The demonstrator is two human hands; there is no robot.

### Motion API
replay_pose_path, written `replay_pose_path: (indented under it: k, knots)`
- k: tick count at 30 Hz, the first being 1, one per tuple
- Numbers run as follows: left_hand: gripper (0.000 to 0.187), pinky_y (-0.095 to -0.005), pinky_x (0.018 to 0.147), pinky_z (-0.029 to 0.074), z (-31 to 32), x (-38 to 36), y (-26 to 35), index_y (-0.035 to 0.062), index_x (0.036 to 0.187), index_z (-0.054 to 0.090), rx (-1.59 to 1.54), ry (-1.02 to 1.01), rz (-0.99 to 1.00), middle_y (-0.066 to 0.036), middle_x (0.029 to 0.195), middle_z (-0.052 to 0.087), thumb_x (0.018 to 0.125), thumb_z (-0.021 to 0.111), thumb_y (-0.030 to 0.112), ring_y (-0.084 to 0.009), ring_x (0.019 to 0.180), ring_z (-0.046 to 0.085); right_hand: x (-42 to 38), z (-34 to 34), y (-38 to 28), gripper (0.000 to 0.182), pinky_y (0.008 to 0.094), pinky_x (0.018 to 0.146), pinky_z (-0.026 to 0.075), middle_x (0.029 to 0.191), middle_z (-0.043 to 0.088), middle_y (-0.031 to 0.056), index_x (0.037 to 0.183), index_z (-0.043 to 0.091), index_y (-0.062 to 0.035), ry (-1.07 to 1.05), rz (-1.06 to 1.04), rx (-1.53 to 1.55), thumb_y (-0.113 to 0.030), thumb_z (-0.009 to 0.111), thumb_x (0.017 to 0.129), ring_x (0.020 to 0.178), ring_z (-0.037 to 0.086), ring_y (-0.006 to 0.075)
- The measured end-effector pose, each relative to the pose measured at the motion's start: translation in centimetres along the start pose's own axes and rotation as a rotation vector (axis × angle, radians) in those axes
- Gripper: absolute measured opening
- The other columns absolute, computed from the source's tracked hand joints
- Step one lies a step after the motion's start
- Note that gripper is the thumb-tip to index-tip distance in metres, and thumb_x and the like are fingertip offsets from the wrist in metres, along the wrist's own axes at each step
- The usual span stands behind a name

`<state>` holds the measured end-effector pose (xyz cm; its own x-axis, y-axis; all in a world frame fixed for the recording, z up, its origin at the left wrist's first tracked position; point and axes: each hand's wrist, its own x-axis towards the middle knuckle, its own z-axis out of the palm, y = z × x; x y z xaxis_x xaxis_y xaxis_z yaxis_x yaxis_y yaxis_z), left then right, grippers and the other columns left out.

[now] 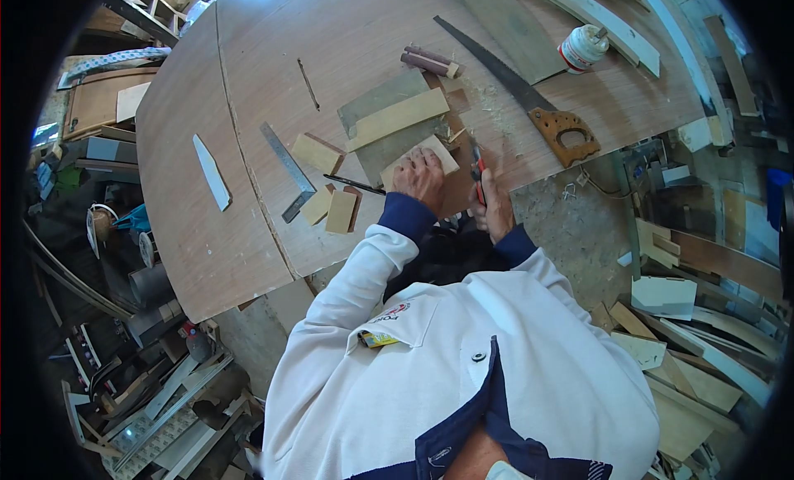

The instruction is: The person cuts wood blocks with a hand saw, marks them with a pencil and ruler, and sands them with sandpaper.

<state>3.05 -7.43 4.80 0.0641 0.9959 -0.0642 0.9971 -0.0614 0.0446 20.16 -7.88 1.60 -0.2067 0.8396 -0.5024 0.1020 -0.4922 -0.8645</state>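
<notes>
White and tapering to a point, a flat strip (212, 172) lies at the left of the bench (174, 133). Next comes a metal square (287, 157), its corner turned toward the person, with three small wood blocks (341, 212) just to its right. Farther up, a thin dark rod (308, 83) lies by itself. A slim black stick (354, 184) slants from the small blocks toward the person's left hand (420, 178). That hand is laid over a pale wood piece (444, 153), fingers on its upper face; whether its grip also closes round an edge, I cannot tell. Beneath this piece is a greyish sheet (372, 104), with a longer pale strip (399, 119) lying across it. Beyond them are purplish-brown pieces (430, 61). To the right of the pale wood piece, the right hand (494, 203) has its grip closed on a red-and-dark-handled tool (478, 167), held upright-looking beside the work. Farther right lies a handsaw (504, 75) with a wooden handle, then a white bottle (584, 48).
</notes>
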Motion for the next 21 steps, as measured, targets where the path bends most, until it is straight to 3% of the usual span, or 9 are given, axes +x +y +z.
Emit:
replay_pose_path:
  k: [3, 5, 7, 10, 12, 14, 15, 17, 21]
  knots:
    - [0.046, -0.0439, 0.086, 0.048, 1.1, -0.5, 1.3, -0.0061, 0.120, 0.051, 0.004, 0.022, -0.056, -0.022, 0.125, 0.053, 0.080, 0.054, 0.016, -0.0333, 0.115, 0.053, -0.1, 1.5, -3.6, 0.039, 0.0214, 0.035, 0.027, 0.057, 0.047, -0.0038, 0.074, 0.058, -0.0088, -0.033, 0.251, 0.349, -0.044, 0.057, 0.092, 0.038, 0.037, 0.0021]
    - [0.050, -0.0496, 0.088, 0.045, 1.1, -0.8, 1.5, -0.0068, 0.123, 0.050, -0.030, 0.011, -0.110, -0.023, 0.129, 0.050, 0.080, 0.055, 0.018, -0.0339, 0.121, 0.048, 1.2, 2.4, -3.2, 0.024, 0.0215, 0.034, 0.027, 0.058, 0.050, -0.0033, 0.085, 0.063, -0.0041, -0.003, 0.136, 0.212, -0.028, 0.068, 0.087, 0.037, 0.038, 0.0026]
    - [0.065, -0.0631, 0.092, 0.035, -0.2, -1.1, 1.3, -0.0047, 0.131, 0.042, 0.013, -0.031, -0.062, -0.021, 0.133, 0.046, 0.080, 0.060, 0.031, -0.0357, 0.126, 0.042, 2.0, 2.6, -2.6, 0.020, 0.0209, 0.035, 0.028, 0.060, 0.052, -0.0032, 0.090, 0.064, -0.0029, 0.043, 0.100, 0.169, -0.022, 0.070, 0.085, 0.039, 0.039, 0.0024]
    - [0.080, -0.0700, 0.096, 0.026, -4.1, -1.4, -0.2, 0.0019, 0.135, 0.039, -0.220, -0.033, -0.044, -0.019, 0.141, 0.040, 0.076, 0.067, 0.047, -0.0364, 0.129, 0.039, 3.5, 2.0, -0.4, 0.019, 0.0199, 0.038, 0.031, 0.064, 0.055, -0.0029, 0.096, 0.066, -0.0019, 0.062, -0.007, 0.119, -0.014, 0.071, 0.082, 0.044, 0.042, 0.0021]
    - [0.089, -0.0607, 0.095, 0.036, -4.0, -0.3, -2.2, 0.0044, 0.138, 0.036, -0.148, 0.077, -0.043, -0.020, 0.133, 0.049, 0.072, 0.070, 0.053, -0.0372, 0.122, 0.048, 3.7, 1.8, 0.3, 0.020, 0.0194, 0.041, 0.033, 0.066, 0.057, -0.0027, 0.098, 0.066, -0.0022, 0.021, -0.078, 0.112, -0.013, 0.071, 0.082, 0.047, 0.043, 0.0020]
    - [0.079, -0.0495, 0.085, 0.047, -4.8, 1.5, -4.4, 0.0027, 0.133, 0.041, -0.450, -0.150, -0.167, -0.019, 0.108, 0.064, 0.075, 0.070, 0.047, -0.0366, 0.102, 0.061, 3.3, 1.6, -0.6, 0.019, 0.0200, 0.047, 0.037, 0.069, 0.057, -0.0035, 0.098, 0.067, -0.0029, -0.032, -0.079, 0.146, -0.014, 0.070, 0.083, 0.053, 0.046, 0.0026]
    - [0.057, -0.0413, 0.072, 0.052, -5.2, 2.1, -5.5, 0.0021, 0.116, 0.056, -0.440, -0.077, -0.028, -0.018, 0.090, 0.067, 0.076, 0.069, 0.041, -0.0403, 0.082, 0.064, 3.4, 1.9, -0.7, 0.019, 0.0200, 0.047, 0.037, 0.069, 0.057, -0.0035, 0.098, 0.067, -0.0029, -0.031, -0.081, 0.147, -0.014, 0.070, 0.083, 0.053, 0.046, 0.0026]
    - [0.045, -0.0427, 0.072, 0.051, -6.1, 2.9, -6.3, 0.0031, 0.106, 0.060, -0.495, -0.120, -0.016, -0.018, 0.092, 0.067, 0.078, 0.068, 0.037, -0.0402, 0.082, 0.063, 3.8, 2.8, -1.0, 0.023, 0.0204, 0.051, 0.039, 0.072, 0.059, -0.0025, 0.103, 0.065, -0.0036, 0.119, -0.429, 0.051, -0.021, 0.065, 0.089, 0.055, 0.047, 0.0033]
    - [0.019, -0.0456, 0.073, 0.049, -6.7, 3.5, -6.1, 0.0062, 0.089, 0.062, -0.444, -0.043, 0.044, -0.018, 0.090, 0.065, 0.081, 0.063, 0.024, -0.0379, 0.084, 0.062, 3.3, 1.2, -2.4, 0.030, 0.0220, 0.054, 0.041, 0.075, 0.060, -0.0001, 0.108, 0.060, -0.0034, 0.213, -0.317, -0.051, -0.030, 0.056, 0.094, 0.058, 0.049, 0.0057]
